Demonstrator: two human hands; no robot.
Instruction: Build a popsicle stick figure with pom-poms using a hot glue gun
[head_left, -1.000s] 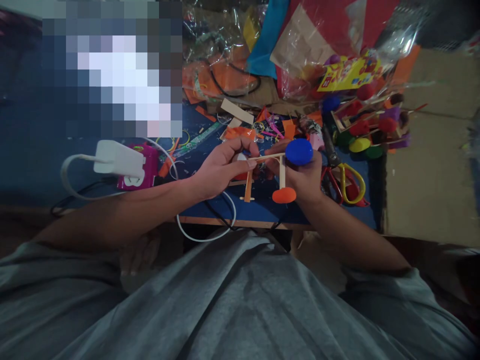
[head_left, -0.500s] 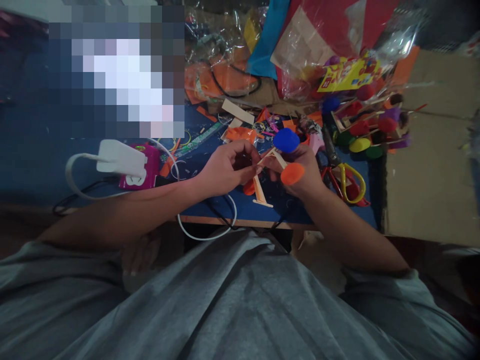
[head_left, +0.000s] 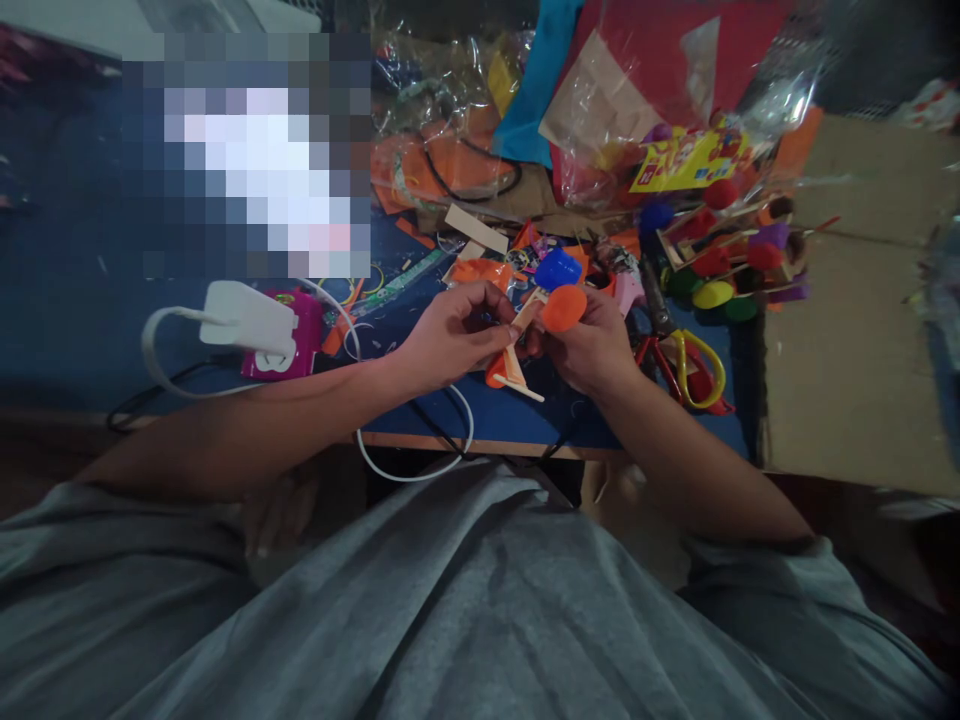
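Note:
Both hands meet above the blue table around a small craft-stick model [head_left: 514, 366]. Its pale wooden sticks carry an orange disc [head_left: 564, 309] and a blue disc [head_left: 559, 268] at the upper right. Lower down, another orange disc [head_left: 495, 373] shows behind a stick. My left hand [head_left: 461, 335] pinches the sticks between thumb and fingertips. From the other side my right hand [head_left: 594, 345] is closed round the end near the discs, its fingertips partly hidden behind them.
Yellow-handled scissors [head_left: 703, 370] lie right of my right hand. Beyond them sits a pile of stick pieces with coloured discs [head_left: 720, 265], beside cardboard [head_left: 862, 300]. A white charger [head_left: 244, 315] stands in a pink power socket [head_left: 304, 345], its cable [head_left: 471, 425] looping near my left forearm. Scraps lie behind.
The model has turned in my hands: the orange and blue discs have shifted left and now overlap, and the lower stick has tilted. My right hand has moved slightly left.

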